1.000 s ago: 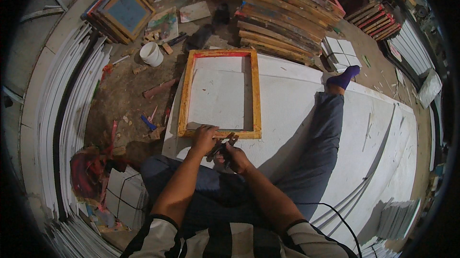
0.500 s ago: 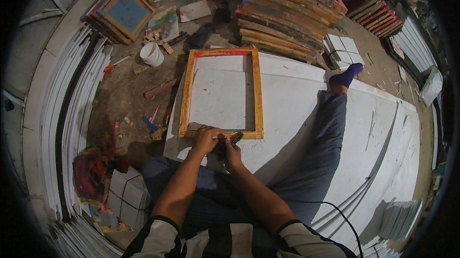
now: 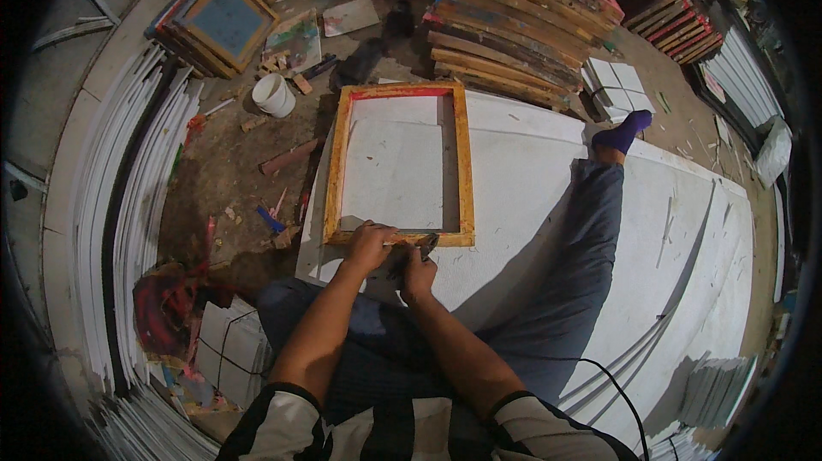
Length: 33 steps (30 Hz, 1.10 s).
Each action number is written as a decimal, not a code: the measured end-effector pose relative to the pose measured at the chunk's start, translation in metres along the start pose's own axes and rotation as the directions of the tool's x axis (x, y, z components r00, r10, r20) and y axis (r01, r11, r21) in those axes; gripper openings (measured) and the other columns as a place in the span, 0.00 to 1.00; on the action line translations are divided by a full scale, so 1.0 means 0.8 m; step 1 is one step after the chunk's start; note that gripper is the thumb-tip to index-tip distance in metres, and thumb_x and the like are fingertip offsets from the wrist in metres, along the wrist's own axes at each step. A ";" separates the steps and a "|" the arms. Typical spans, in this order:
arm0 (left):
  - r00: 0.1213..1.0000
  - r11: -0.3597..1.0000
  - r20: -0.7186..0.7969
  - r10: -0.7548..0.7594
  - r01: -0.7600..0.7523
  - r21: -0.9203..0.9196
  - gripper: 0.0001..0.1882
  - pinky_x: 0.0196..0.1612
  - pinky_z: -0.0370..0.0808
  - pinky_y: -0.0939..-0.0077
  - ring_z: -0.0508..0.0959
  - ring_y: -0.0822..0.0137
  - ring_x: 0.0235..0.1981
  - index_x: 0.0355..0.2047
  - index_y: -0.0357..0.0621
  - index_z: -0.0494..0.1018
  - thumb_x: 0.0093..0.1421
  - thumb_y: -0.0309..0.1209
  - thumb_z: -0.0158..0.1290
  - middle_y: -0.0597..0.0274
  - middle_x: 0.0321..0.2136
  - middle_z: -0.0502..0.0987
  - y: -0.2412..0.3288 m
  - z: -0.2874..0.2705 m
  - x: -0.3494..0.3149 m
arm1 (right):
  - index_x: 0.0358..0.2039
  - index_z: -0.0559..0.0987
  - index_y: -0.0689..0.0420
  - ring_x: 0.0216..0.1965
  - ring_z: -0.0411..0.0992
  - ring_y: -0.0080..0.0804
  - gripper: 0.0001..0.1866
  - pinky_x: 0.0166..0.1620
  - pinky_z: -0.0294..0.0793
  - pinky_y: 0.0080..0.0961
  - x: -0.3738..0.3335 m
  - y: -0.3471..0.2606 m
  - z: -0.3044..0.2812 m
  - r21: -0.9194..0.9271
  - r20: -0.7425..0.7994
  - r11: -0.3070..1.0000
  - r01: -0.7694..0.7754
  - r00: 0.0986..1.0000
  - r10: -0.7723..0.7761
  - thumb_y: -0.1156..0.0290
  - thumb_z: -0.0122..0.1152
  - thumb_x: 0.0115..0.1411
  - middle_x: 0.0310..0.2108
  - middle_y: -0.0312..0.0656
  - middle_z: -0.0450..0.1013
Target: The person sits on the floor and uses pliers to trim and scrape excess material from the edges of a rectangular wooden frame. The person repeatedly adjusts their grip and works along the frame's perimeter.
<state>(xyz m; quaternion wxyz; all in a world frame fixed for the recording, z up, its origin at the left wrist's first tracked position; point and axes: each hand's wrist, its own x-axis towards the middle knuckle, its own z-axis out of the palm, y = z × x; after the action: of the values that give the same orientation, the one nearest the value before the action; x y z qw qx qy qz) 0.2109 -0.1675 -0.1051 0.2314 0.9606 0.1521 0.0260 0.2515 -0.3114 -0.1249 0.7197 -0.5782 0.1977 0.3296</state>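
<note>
A yellow-brown wooden frame, red along its far inner edge, lies flat on white sheets in front of me. My left hand is closed on the left half of its near bar, fingers over the top of the wood. My right hand is closed around a dark metal hand tool, seemingly pliers, whose head rests against the near bar just right of its middle. The handles are mostly hidden in my palm. Whether the jaws grip anything is too small to tell.
The white sheets lie under the frame and my stretched-out leg. Stacked wooden frames stand beyond. A white bucket and scraps sit on the floor at left. A black cable curves at lower right.
The tool's head has tilted more upright against the near bar, and my right hand has turned slightly with it. My left hand keeps its hold. The whole view has shifted a little.
</note>
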 end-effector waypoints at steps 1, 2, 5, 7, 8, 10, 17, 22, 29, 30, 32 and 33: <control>1.000 1.000 -0.010 0.020 -0.020 0.002 0.22 0.55 0.76 0.61 0.81 0.52 0.46 0.47 0.46 0.82 0.49 0.26 0.65 0.54 0.43 0.84 -0.007 0.005 -0.001 | 0.36 0.79 0.65 0.22 0.70 0.28 0.20 0.25 0.70 0.29 -0.003 -0.005 0.004 0.064 0.043 0.996 -0.061 0.997 0.059 0.56 0.60 0.66 0.24 0.39 0.74; 1.000 1.000 -0.005 -0.002 0.002 -0.003 0.21 0.54 0.76 0.61 0.81 0.52 0.44 0.46 0.47 0.82 0.49 0.26 0.65 0.53 0.41 0.84 -0.013 0.010 0.000 | 0.37 0.78 0.65 0.22 0.71 0.29 0.21 0.25 0.71 0.29 -0.005 -0.012 0.009 0.123 0.089 0.985 -0.122 0.990 0.112 0.55 0.59 0.67 0.24 0.40 0.74; 0.988 0.988 0.028 -0.149 0.150 -0.041 0.20 0.53 0.76 0.61 0.82 0.53 0.40 0.46 0.49 0.83 0.49 0.26 0.64 0.53 0.39 0.84 -0.024 0.019 0.001 | 0.39 0.78 0.64 0.24 0.73 0.32 0.24 0.25 0.72 0.30 -0.026 -0.043 0.006 -0.041 0.235 0.982 -0.187 0.953 0.191 0.50 0.57 0.68 0.27 0.43 0.75; 0.937 0.934 0.089 -0.338 0.346 -0.094 0.20 0.52 0.76 0.61 0.82 0.53 0.38 0.45 0.51 0.83 0.50 0.27 0.64 0.52 0.37 0.85 -0.015 0.015 0.006 | 0.41 0.78 0.64 0.26 0.74 0.33 0.27 0.26 0.74 0.30 -0.040 -0.070 -0.004 -0.151 0.310 0.970 -0.190 0.923 0.229 0.47 0.55 0.69 0.29 0.45 0.76; 0.967 0.965 0.047 -0.249 0.252 -0.066 0.20 0.52 0.76 0.61 0.82 0.53 0.39 0.45 0.51 0.84 0.49 0.28 0.64 0.52 0.37 0.84 -0.006 0.010 0.006 | 0.42 0.77 0.64 0.26 0.74 0.33 0.29 0.26 0.74 0.31 -0.043 -0.082 -0.012 -0.152 0.339 0.967 -0.203 0.909 0.244 0.45 0.54 0.69 0.31 0.46 0.76; 0.997 0.998 -0.032 -0.064 0.064 0.001 0.20 0.52 0.76 0.60 0.81 0.52 0.40 0.45 0.51 0.84 0.49 0.28 0.65 0.52 0.37 0.84 0.011 0.000 0.005 | 0.44 0.77 0.65 0.27 0.75 0.33 0.31 0.27 0.75 0.31 -0.036 -0.092 -0.036 -0.197 0.381 0.957 -0.211 0.883 0.273 0.43 0.54 0.69 0.34 0.46 0.76; 0.994 0.992 -0.017 -0.109 0.108 -0.071 0.21 0.51 0.76 0.58 0.79 0.49 0.44 0.46 0.48 0.83 0.49 0.27 0.65 0.51 0.40 0.84 0.016 -0.007 -0.005 | 0.51 0.73 0.64 0.28 0.75 0.34 0.25 0.32 0.78 0.32 -0.007 -0.088 -0.084 -0.303 0.540 0.929 -0.214 0.764 0.352 0.52 0.56 0.70 0.39 0.45 0.76; 0.989 0.988 0.029 -0.146 0.147 -0.041 0.20 0.50 0.77 0.58 0.79 0.50 0.45 0.46 0.50 0.84 0.50 0.27 0.65 0.53 0.41 0.84 0.023 -0.012 -0.005 | 0.52 0.73 0.61 0.30 0.75 0.33 0.23 0.35 0.78 0.30 0.022 -0.074 -0.072 -0.220 0.589 0.919 -0.328 0.706 0.393 0.52 0.55 0.71 0.39 0.44 0.75; 0.996 0.996 -0.061 -0.058 0.054 -0.072 0.19 0.52 0.77 0.58 0.80 0.49 0.43 0.44 0.47 0.84 0.50 0.29 0.67 0.54 0.39 0.85 0.004 0.006 -0.007 | 0.47 0.74 0.61 0.27 0.72 0.34 0.26 0.33 0.74 0.29 0.044 -0.039 -0.067 -0.018 0.595 0.921 -0.388 0.736 0.322 0.47 0.48 0.73 0.30 0.43 0.74; 0.997 0.996 -0.061 -0.048 0.044 -0.074 0.19 0.52 0.76 0.59 0.80 0.49 0.43 0.44 0.47 0.84 0.50 0.29 0.67 0.53 0.39 0.85 0.003 0.007 -0.006 | 0.46 0.74 0.61 0.27 0.73 0.34 0.26 0.34 0.74 0.30 0.045 -0.032 -0.066 0.018 0.592 0.921 -0.390 0.746 0.305 0.46 0.48 0.73 0.30 0.43 0.74; 0.997 0.995 -0.057 -0.044 0.039 -0.086 0.19 0.53 0.76 0.59 0.81 0.49 0.42 0.44 0.46 0.84 0.49 0.30 0.68 0.53 0.38 0.85 0.005 0.005 -0.005 | 0.46 0.74 0.61 0.28 0.73 0.34 0.28 0.34 0.74 0.31 0.044 -0.026 -0.062 0.056 0.585 0.926 -0.373 0.764 0.273 0.44 0.48 0.72 0.30 0.43 0.74; 0.997 0.994 -0.054 -0.050 0.045 -0.096 0.20 0.53 0.75 0.59 0.81 0.50 0.42 0.44 0.46 0.84 0.49 0.31 0.69 0.53 0.39 0.85 0.008 0.003 -0.005 | 0.46 0.75 0.61 0.28 0.73 0.34 0.29 0.34 0.74 0.31 0.040 -0.026 -0.060 0.058 0.583 0.933 -0.355 0.771 0.257 0.43 0.48 0.71 0.31 0.44 0.74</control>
<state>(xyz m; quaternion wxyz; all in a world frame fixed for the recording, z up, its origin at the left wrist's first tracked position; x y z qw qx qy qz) 0.2090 -0.1752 -0.1047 0.2729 0.9435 0.1798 0.0548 0.2937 -0.3524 -0.1437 0.7272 -0.3525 0.0935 0.5816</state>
